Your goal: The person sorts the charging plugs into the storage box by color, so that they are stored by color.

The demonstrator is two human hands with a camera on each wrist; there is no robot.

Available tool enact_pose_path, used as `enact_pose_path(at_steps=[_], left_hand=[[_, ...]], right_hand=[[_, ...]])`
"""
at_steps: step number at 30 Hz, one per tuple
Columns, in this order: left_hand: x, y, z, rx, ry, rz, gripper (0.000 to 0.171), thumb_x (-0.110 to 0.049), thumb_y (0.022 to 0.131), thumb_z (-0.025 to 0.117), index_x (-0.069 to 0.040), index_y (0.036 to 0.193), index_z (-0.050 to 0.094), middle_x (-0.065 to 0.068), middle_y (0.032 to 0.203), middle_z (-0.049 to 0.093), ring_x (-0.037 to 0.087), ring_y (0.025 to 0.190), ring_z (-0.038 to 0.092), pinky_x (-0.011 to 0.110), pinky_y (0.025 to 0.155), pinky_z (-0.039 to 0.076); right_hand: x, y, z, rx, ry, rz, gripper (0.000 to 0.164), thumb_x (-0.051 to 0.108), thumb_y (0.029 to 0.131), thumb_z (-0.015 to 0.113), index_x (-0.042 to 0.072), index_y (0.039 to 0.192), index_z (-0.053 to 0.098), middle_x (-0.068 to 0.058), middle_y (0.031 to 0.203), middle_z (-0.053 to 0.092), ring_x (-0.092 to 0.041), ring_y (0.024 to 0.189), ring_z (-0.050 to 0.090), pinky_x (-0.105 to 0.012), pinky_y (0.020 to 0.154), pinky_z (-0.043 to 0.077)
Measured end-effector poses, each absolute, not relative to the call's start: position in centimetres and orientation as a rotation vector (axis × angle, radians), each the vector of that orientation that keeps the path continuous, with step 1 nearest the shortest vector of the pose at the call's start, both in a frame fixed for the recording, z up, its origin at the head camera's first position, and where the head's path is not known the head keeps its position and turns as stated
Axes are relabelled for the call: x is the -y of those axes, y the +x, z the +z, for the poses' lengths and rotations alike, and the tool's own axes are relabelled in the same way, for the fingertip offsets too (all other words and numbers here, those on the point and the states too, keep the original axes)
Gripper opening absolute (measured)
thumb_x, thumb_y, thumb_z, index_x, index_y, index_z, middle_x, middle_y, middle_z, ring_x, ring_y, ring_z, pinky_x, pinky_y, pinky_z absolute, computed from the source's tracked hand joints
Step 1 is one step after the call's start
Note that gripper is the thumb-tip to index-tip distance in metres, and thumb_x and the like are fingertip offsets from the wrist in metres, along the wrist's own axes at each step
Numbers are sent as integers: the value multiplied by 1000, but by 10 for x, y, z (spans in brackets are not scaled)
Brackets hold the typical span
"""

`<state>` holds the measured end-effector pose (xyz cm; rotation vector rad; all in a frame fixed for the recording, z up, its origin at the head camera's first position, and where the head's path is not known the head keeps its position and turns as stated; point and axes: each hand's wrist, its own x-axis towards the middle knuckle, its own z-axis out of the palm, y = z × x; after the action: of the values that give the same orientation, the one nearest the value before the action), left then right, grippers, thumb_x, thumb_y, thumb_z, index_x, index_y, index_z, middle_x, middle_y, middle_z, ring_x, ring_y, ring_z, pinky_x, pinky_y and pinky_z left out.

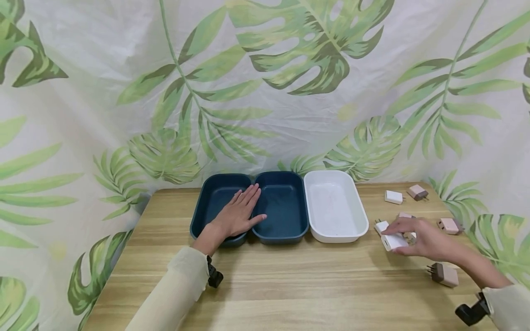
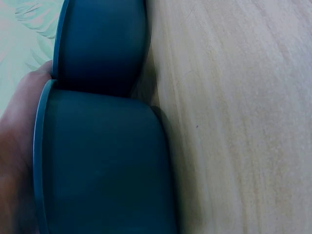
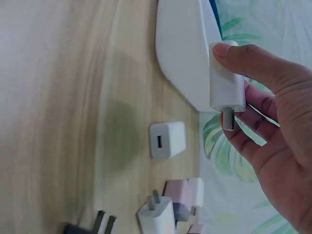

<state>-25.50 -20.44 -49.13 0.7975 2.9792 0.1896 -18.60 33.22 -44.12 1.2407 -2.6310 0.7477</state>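
My right hand [image 1: 422, 239] pinches a white charger plug [image 3: 225, 80] between thumb and fingers, its metal prongs [image 3: 228, 119] showing in the right wrist view. The plug is held above the table, to the right of the white tray [image 1: 336, 239]. Another white charger plug [image 3: 168, 140] lies on the wood close by, its USB port visible. My left hand [image 1: 238, 216] rests with straight fingers across the adjoining rims of the left dark blue tray [image 1: 195, 220] and the middle dark blue tray [image 1: 280, 240]. In the left wrist view, the tray walls hide most of that hand.
On the table's right side lie several more plugs, among them a white one [image 1: 393, 197], a pink one [image 1: 449, 225] and a pink-and-brown one [image 1: 445, 274]. The three trays stand side by side at the wooden table's [image 1: 290, 285] back edge, before a leaf-patterned cloth [image 1: 298, 124].
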Motion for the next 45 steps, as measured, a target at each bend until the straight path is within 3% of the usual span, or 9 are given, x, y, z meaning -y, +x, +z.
enact_pose_path(at_steps=[7,19,31,38,45], left_hand=[[203,-255,-489,-2977,799,170,92,-70,107,34,-9,171,8,5,179,-1,22,165,-2,49,133,5],[203,-252,-487,-2988,800,163,91,-67,108,38,-7,171,10,8,179,2,25,165,3,50,133,8],[204,-254,-490,-2988,807,146,93,-71,107,33,-7,171,13,7,179,2,24,165,1,50,133,8],[202,-251,-487,-2987,784,132,91,-68,108,36,-7,171,12,6,179,2,23,165,1,49,133,8],[202,-251,-486,-2992,783,133,91,-67,108,37,-7,171,13,7,179,2,23,165,2,50,133,8]], right_hand=[[-324,-190,-431,2602,1273,803,49,9,69,99,13,114,82,-3,109,77,-4,96,67,-22,65,54],[-298,-205,-420,2541,1346,816,46,4,71,96,12,114,82,4,108,76,-4,95,67,-15,74,51],[-269,-219,-418,2527,1333,833,43,6,73,96,10,114,82,1,110,77,-10,98,71,-10,85,50],[-256,-225,-422,2577,1303,884,40,9,78,94,12,116,82,2,114,77,-12,104,72,-23,86,57],[-241,-232,-426,2588,1280,921,39,15,81,93,15,118,82,5,114,77,-12,104,71,-22,88,56]])
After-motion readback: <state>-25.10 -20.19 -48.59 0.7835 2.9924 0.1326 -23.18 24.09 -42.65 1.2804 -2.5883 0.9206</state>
